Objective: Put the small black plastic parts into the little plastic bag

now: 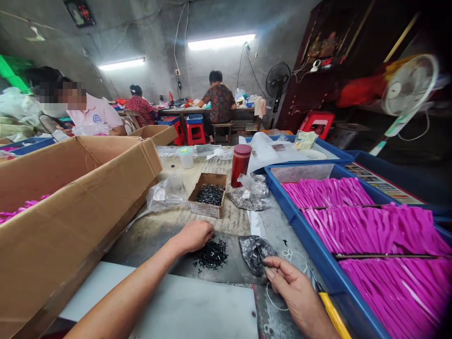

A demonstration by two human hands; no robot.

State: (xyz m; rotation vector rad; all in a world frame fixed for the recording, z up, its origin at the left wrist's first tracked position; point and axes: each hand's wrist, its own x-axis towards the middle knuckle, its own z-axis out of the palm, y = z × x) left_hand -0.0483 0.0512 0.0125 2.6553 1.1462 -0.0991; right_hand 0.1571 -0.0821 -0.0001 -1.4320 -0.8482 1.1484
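Observation:
My left hand (195,234) is closed, its fingertips curled down at the upper left edge of a loose pile of small black pieces (212,254). What those fingers hold, if anything, is hidden. On the right, my right hand (293,285) pinches the lower right rim of a crumpled black plastic bag (256,249), which lies open with dark contents. The pile and the bag rest on a dark mat (158,245). Just beyond stands a small cardboard box (205,209) full of dark, pin-like pieces. A clear bag of small metallic pieces (250,200) lies beside it.
A large cardboard carton (81,207) borders the left. Blue trays (300,221) with magenta strips (367,230) line the right. A yellow-handled tool (334,315) lies near my right wrist. Behind the box stand a red canister (241,165) and a plastic cup (185,157). Several people sit farther back.

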